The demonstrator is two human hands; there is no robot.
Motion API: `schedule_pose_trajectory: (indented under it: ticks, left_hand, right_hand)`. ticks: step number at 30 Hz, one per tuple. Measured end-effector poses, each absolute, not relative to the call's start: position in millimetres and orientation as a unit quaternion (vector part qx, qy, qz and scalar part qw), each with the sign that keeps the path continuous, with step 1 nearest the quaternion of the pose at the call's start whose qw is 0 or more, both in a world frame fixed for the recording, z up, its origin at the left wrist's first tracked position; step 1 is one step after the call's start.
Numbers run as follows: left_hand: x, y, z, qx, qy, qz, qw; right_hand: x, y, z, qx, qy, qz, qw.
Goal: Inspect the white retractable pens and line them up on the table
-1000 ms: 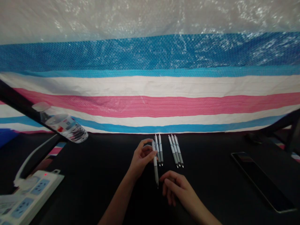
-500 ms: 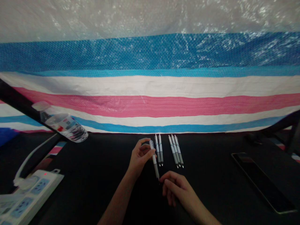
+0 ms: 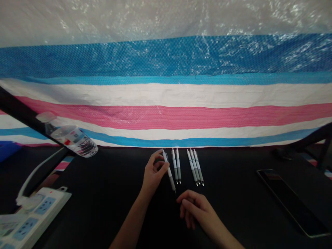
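- The left hand [image 3: 154,173] is closed around the upper barrel of a white-and-grey retractable pen [image 3: 169,172], gripping it between thumb and fingers near the middle of the bench [image 3: 103,204]. The pen slants, its tip pointing toward the near edge.
- The right hand [image 3: 195,209] is empty and loosely open, fingers lightly curled, just beside the held pen's tip.
- Two pens [image 3: 176,166] lie side by side near the far edge, just right of the held pen.
- Three pens [image 3: 194,167] lie close together further right, well clear of both hands.
- A tablet [image 3: 292,202] lies near the right edge.
- A power strip [image 3: 33,214] sits at the near left corner.
- A plastic water bottle [image 3: 70,140] tilts above the far left corner, before a striped tarpaulin [image 3: 166,117].
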State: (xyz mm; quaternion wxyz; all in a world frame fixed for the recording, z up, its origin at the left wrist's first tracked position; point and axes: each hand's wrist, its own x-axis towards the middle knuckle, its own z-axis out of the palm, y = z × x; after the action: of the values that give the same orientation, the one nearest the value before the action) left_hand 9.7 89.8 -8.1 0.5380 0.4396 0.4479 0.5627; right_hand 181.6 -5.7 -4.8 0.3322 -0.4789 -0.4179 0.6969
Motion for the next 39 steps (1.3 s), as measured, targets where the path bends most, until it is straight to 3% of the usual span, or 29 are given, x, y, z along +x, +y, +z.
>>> schedule_pose_trajectory:
  ticks: [4,11,13,17,20,24,31,39]
  left_hand:
    - [11,91,-16,0.51,0.504,0.551,0.427]
    - [12,90,-21,0.592,0.483,0.494,0.415]
    - [12,89,-21,0.625,0.475,0.48,0.391]
    - [14,87,-19,0.666,0.464,0.458,0.363]
    - [14,85,-16,0.692,0.461,0.436,0.345]
    - [14,83,-15,0.696,0.467,0.428,0.337]
    - [16,82,-15,0.65,0.452,0.446,0.417]
    - [17,83,-11,0.577,0.467,0.465,0.482]
  right_hand:
    - [182,-6,-8,-0.478,-0.421,0.695,0.335]
    - [182,-7,-4,-0.492,-0.459,0.667,0.321]
    - [185,-8,2,-0.523,-0.52,0.594,0.321]
    - [197,-6,10,-0.611,-0.654,0.324,0.306]
    - [206,-1,7,-0.673,-0.68,0.173,0.234]
    - [212,3,1,-0.709,-0.689,0.075,0.131]
    - [211,3,-3,-0.711,-0.691,0.057,0.115]
    - [213,6,-12,-0.712,-0.647,0.119,0.244]
